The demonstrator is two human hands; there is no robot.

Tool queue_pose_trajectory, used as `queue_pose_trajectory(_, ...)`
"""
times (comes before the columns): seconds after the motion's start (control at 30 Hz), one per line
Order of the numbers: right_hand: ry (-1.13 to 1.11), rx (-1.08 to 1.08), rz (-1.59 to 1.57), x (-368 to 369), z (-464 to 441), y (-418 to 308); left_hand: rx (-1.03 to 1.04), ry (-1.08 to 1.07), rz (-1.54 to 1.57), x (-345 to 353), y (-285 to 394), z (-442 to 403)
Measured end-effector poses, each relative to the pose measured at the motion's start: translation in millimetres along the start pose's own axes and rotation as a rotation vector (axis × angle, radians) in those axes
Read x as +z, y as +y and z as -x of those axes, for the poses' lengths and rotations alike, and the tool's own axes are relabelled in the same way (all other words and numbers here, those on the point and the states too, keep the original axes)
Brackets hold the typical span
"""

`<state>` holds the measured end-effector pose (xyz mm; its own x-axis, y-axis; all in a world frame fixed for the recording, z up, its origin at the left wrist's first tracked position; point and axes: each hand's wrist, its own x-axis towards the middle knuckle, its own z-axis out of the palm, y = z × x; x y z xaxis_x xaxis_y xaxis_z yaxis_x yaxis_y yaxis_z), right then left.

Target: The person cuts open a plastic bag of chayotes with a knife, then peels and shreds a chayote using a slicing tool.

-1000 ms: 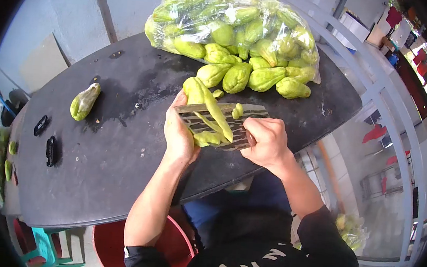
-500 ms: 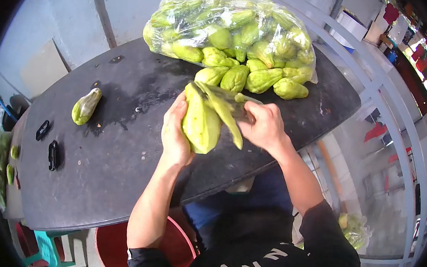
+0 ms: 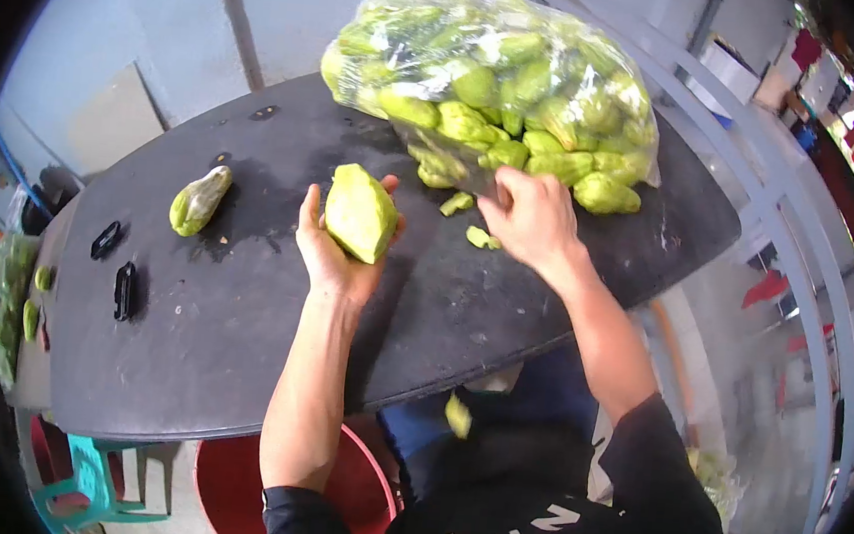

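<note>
A pale green peeled chayote (image 3: 361,214) rests in my left hand (image 3: 332,265), palm up, with thumb and fingers around its sides. My right hand (image 3: 536,223) grips a knife whose wide blade (image 3: 451,158), blurred by motion, points left in front of the chayotes; its handle is hidden in the fist. Two bits of peel (image 3: 482,238) lie on the dark table (image 3: 208,370) below the right hand. Another strip of peel (image 3: 457,416) is in the air over my lap, blurred. To the left lies a whole chayote (image 3: 200,201) with a whitish end.
A big clear plastic bag (image 3: 504,47) full of chayotes covers the table's back, some spilling from its mouth. Two black objects (image 3: 124,291) lie at the left. Below the front edge stands a red tub (image 3: 372,453), beside a teal stool (image 3: 90,471). Metal railing (image 3: 813,328) runs along the right.
The knife has moved up and away from the chayote. The long peel strip has come off, and a piece now falls toward my lap. My left hand has tilted the chayote and opened its grip slightly.
</note>
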<state>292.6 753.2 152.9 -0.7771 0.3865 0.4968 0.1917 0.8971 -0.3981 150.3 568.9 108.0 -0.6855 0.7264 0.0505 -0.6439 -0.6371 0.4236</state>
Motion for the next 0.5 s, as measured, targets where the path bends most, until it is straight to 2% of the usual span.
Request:
queue_pose_trajectory(0.03,0.051,-0.132,-0.002,1,7,-6,0.024,0.0,0.002,-2,3,-2)
queue_pose_trajectory(0.1,0.132,-0.363,0.002,11,27,-15,0.121,0.236,-0.036,8,0,-1)
queue_pose_trajectory(0.13,0.165,-0.466,0.016,17,36,-18,0.079,0.216,-0.07,15,-3,5)
queue_pose_trajectory(0.17,0.231,-0.566,0.048,22,42,-24,-0.02,0.09,0.029,8,-3,4)
queue_pose_trajectory(0.2,0.251,-0.605,0.055,24,47,-31,-0.12,-0.038,0.134,3,-4,3)
queue_pose_trajectory(0.33,0.283,-0.666,0.117,31,51,-33,-0.113,-0.045,0.155,6,-16,8)
queue_pose_trajectory(0.37,0.291,-0.664,0.123,31,52,-33,-0.141,-0.134,0.124,5,-16,7)
queue_pose_trajectory(0.47,0.314,-0.674,0.103,32,49,-35,-0.14,-0.07,0.125,8,-21,10)
queue_pose_trajectory(0.5,0.329,-0.677,0.073,33,48,-35,-0.168,-0.112,0.161,5,-22,9)
